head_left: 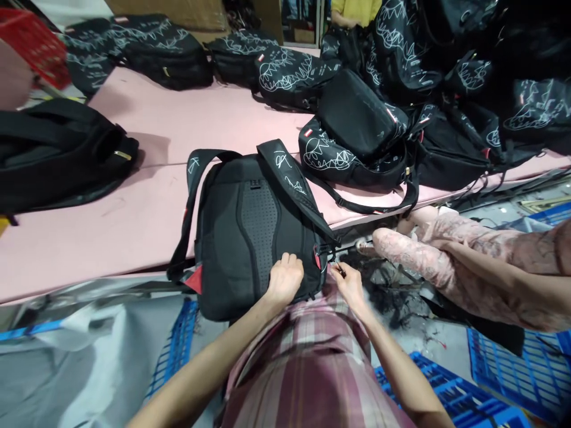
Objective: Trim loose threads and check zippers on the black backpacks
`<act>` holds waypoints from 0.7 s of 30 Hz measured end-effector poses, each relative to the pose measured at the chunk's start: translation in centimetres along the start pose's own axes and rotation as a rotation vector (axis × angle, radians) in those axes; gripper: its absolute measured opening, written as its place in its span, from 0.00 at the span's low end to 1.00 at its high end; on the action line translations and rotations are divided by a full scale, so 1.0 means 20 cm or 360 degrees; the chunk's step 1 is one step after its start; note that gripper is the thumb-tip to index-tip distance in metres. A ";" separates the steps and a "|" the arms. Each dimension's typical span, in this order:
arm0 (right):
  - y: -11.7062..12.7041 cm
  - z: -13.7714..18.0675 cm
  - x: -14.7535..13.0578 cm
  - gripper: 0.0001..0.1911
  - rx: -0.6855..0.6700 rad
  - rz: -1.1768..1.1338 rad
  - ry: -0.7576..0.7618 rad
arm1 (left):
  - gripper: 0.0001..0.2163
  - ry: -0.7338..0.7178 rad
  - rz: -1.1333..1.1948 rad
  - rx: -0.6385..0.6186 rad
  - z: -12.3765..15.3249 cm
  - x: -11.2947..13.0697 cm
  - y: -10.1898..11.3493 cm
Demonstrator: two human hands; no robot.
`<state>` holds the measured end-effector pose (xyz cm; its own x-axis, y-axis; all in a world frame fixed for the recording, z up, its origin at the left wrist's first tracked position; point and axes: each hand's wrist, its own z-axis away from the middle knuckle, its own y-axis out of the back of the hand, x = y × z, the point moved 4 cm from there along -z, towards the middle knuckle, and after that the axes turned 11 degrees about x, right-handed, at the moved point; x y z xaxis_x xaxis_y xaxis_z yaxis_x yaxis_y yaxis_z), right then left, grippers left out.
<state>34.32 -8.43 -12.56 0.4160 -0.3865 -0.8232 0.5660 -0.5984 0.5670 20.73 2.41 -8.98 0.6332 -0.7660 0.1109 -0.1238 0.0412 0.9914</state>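
Left hand, curled closed, rests on the black rectangular fabric backpack beneath it, seemingly to steady it, while the right hand pinches a small slim dark object beside the backpack's edge, presumably for fine control

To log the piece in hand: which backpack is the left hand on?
The black backpack straight ahead, perforated panel facing up; the left hand touches no other.

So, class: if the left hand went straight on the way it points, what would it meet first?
Sliding over the backpack, the left hand would probably meet the right-side shoulder strap as pictured; its height above the panel is unclear.
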 end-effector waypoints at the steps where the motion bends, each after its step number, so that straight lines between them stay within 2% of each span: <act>1: -0.01 0.02 -0.01 0.12 -0.0012 0.0049 0.0052 | 0.11 0.0009 0.0040 0.0007 -0.01 -0.01 0.00; 3: -0.02 0.06 -0.04 0.13 -0.0019 0.0188 0.0207 | 0.10 0.0061 0.0219 -0.0016 -0.03 -0.05 0.01; 6: -0.03 0.11 -0.10 0.20 -0.0012 0.0407 0.0437 | 0.11 0.0224 0.0591 -0.0117 -0.06 -0.15 0.03; 8: -0.04 0.12 -0.15 0.18 -0.0006 0.0538 0.0525 | 0.11 0.0338 0.0809 -0.0166 -0.07 -0.20 0.03; 11: -0.07 0.13 -0.21 0.13 -0.0018 0.0708 0.0608 | 0.12 0.0395 0.0995 -0.0099 -0.05 -0.23 0.03; 17: -0.13 0.18 -0.26 0.11 -0.0119 0.0677 0.0754 | 0.15 0.0221 0.0686 0.0081 0.11 -0.17 0.01; 21: -0.13 0.18 -0.21 0.10 -0.0188 0.0424 0.0676 | 0.07 0.0212 0.0521 0.0070 0.20 -0.14 0.00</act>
<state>28.50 -7.70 -10.62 0.7954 -0.1807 -0.5785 0.4673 -0.4251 0.7752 15.95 1.98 -9.52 0.6485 -0.6260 0.4330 -0.3673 0.2408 0.8984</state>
